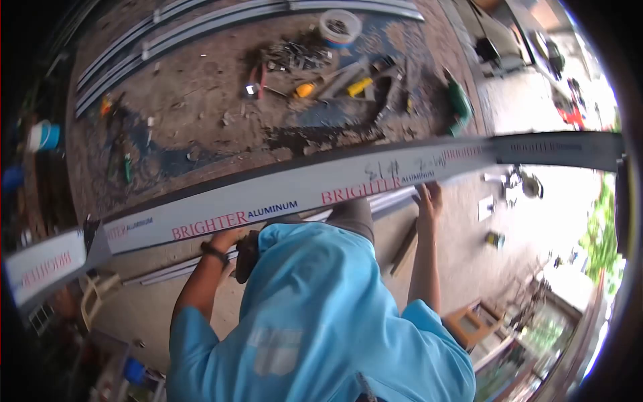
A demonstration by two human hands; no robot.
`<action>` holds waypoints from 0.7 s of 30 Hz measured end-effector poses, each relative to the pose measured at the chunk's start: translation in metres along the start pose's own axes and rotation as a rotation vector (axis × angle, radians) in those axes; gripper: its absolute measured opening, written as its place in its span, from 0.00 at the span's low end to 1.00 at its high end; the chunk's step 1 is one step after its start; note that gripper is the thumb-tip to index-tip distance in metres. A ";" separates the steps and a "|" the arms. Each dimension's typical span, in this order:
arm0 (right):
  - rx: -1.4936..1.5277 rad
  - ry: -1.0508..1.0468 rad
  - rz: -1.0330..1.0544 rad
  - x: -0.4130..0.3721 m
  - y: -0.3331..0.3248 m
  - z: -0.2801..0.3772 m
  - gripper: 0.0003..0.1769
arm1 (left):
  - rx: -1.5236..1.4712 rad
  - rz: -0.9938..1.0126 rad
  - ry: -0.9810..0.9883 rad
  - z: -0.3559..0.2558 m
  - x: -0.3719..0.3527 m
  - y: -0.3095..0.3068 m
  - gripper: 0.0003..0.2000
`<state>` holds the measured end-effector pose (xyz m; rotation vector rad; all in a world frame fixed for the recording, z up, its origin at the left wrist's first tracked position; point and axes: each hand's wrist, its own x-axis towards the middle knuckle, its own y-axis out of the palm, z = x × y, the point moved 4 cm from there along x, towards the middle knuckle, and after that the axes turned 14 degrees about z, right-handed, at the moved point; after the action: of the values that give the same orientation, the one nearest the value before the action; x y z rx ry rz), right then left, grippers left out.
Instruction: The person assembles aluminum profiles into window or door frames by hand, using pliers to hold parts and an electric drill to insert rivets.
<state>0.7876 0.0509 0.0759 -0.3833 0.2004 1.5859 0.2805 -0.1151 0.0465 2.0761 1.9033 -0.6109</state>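
Note:
A long aluminum frame crosses the head view from lower left to upper right. White film printed "BRIGHTER ALUMINUM" covers it, with handwriting near the right part. Joints show toward both ends, where further lengths angle off. At its lower edge on the left is my left hand, below a dark wristband; its fingers are partly hidden by the frame. My right hand grips the same edge farther right, its fingertips partly behind the bar. Both hands appear closed on the frame and hold it up in front of my blue shirt.
Beyond the frame is a worn worktable with a white tub, a pile of metal pieces, a yellow-handled tool and a green power tool. More aluminum profiles lie along its far side. A wooden frame stands at lower right.

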 end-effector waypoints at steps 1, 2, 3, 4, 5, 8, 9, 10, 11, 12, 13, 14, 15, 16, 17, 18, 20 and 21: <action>-0.036 -0.089 0.040 0.000 0.006 0.003 0.33 | -0.027 -0.034 -0.061 0.014 -0.027 -0.016 0.20; -0.069 -0.183 0.090 0.002 0.013 0.006 0.36 | -0.050 -0.072 -0.113 0.027 -0.051 -0.029 0.21; -0.112 -0.189 0.068 0.004 0.019 0.012 0.38 | -0.076 -0.115 -0.153 0.040 -0.073 -0.038 0.21; -0.153 -0.195 0.050 0.003 0.027 0.027 0.40 | -0.098 -0.166 -0.181 0.054 -0.091 -0.045 0.22; -0.192 -0.207 0.033 0.006 0.033 0.042 0.41 | -0.112 -0.219 -0.188 0.070 -0.107 -0.052 0.22; -0.200 -0.322 -0.016 0.017 0.040 0.077 0.43 | -0.047 -0.435 -0.050 0.085 -0.113 -0.082 0.25; -0.201 -0.377 0.020 0.023 0.040 0.086 0.43 | 0.004 -0.471 0.026 0.047 -0.107 -0.086 0.25; -0.203 -0.429 0.059 0.027 0.040 0.095 0.43 | 0.053 -0.507 0.100 0.024 -0.105 -0.088 0.26; -0.139 -0.465 0.065 0.029 0.043 0.103 0.38 | 0.045 -0.505 0.076 0.055 -0.101 -0.101 0.16; -0.163 -0.441 0.108 0.040 0.039 0.100 0.33 | 0.148 -0.483 0.071 0.065 -0.096 -0.112 0.15; -0.186 -0.417 0.156 0.051 0.029 0.095 0.29 | 0.252 -0.464 0.065 0.071 -0.091 -0.121 0.15; -0.206 -0.392 0.204 0.052 0.033 0.098 0.25 | 0.357 -0.444 0.057 0.072 -0.086 -0.124 0.14; -0.213 -0.437 0.195 0.051 0.039 0.106 0.12 | 0.374 -0.473 0.099 0.074 -0.082 -0.124 0.15; -0.162 -0.476 0.170 0.054 0.041 0.105 0.10 | 0.366 -0.486 0.105 0.077 -0.081 -0.125 0.15; -0.109 -0.511 0.145 0.059 0.043 0.100 0.09 | 0.359 -0.498 0.109 0.078 -0.082 -0.125 0.15; -0.056 -0.547 0.118 0.064 0.043 0.094 0.09 | 0.352 -0.510 0.115 0.078 -0.083 -0.125 0.15; -0.024 -0.487 0.099 0.073 0.040 0.076 0.09 | 0.331 -0.527 0.108 0.083 -0.085 -0.127 0.15; -0.025 -0.460 0.088 0.076 0.037 0.069 0.09 | 0.333 -0.535 0.106 0.087 -0.087 -0.128 0.15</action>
<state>0.7415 0.1443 0.1088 -0.0222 -0.1584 1.7203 0.1374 -0.2176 0.0223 1.7865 2.5968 -1.0080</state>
